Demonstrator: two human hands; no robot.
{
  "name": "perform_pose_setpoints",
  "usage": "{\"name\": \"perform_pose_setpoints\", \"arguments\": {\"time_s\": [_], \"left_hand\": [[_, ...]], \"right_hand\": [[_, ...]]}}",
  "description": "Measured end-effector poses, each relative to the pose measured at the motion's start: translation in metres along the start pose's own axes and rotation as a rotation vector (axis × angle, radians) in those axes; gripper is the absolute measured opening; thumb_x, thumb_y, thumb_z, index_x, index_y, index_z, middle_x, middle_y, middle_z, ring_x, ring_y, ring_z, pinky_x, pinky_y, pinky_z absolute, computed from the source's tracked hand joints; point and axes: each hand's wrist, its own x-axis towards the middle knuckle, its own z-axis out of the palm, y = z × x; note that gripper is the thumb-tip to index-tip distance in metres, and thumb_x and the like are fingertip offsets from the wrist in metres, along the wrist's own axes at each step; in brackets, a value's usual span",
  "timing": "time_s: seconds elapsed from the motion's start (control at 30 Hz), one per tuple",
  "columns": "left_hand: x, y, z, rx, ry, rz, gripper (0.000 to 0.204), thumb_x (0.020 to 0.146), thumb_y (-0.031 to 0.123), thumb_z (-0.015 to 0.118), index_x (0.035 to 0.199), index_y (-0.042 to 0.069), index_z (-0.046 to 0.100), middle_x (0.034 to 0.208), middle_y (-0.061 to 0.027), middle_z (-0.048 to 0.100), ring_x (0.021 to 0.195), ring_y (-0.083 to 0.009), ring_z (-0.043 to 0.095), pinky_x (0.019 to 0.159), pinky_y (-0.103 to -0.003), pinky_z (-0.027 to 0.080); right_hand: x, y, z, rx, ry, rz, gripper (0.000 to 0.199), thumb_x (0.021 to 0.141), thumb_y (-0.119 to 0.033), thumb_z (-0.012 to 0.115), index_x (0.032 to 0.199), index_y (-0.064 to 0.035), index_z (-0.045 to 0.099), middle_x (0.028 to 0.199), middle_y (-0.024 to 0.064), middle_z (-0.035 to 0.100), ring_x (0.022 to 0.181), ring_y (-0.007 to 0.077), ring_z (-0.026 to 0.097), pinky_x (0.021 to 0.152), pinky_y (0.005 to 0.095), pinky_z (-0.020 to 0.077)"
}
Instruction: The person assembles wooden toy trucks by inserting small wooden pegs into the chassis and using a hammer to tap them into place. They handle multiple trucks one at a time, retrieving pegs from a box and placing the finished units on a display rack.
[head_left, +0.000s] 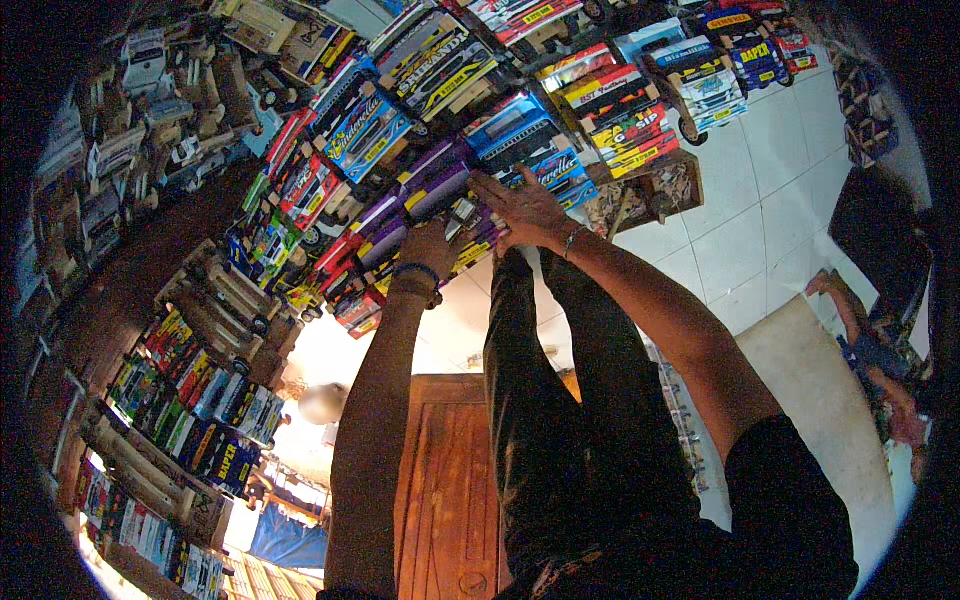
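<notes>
My left hand (428,250), with a dark band at the wrist, is closed on the near left side of a purple toy bus (440,190) with yellow trim. Across its right side reaches my right hand (525,208), fingers bent over the edge and thumb on the near face. The front between my hands is partly covered. Directly right of it stands a blue toy bus (530,150), close to my right fingers. A red toy bus (355,310) sits by my left wrist, and another blue toy bus (365,140) is farther left.
Rows of colourful toy vehicles (625,120) stand packed on the far side. A wooden box (675,185) with small pieces sits on the white tiled floor (745,220). Shelves of toy vehicles (210,390) rise at left, by a wooden door (450,480). Another person (880,370) is at far right.
</notes>
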Motion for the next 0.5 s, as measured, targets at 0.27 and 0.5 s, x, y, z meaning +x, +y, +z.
{"name": "perform_pose_setpoints", "arguments": {"time_s": [0.27, 0.5], "left_hand": [[0.001, 0.011, 0.008, 0.083, -0.038, -0.128, 0.080, 0.090, 0.069, 0.053, 0.109, -0.007, 0.064, 0.097, -0.0303, 0.068, 0.088, -0.0444, 0.068, 0.079, -0.054, 0.054], [0.004, 0.004, 0.035, 0.031, 0.215, 0.013, 0.083, 0.085, 0.078, 0.051, 0.100, -0.001, 0.070, 0.095, -0.0278, 0.070, 0.093, -0.0433, 0.069, 0.081, -0.053, 0.056]], "right_hand": [[0.002, 0.001, -0.006, -0.012, -0.019, -0.024, 0.130, 0.055, -0.067, 0.081, 0.156, -0.0082, 0.024, 0.164, 0.0086, 0.025, 0.148, 0.0188, 0.030, 0.115, 0.0607, 0.0240], [0.001, 0.002, -0.003, 0.035, 0.040, -0.029, 0.133, 0.051, -0.066, 0.083, 0.156, -0.0072, 0.026, 0.162, 0.0094, 0.029, 0.148, 0.0185, 0.032, 0.113, 0.0590, 0.0259]]}}
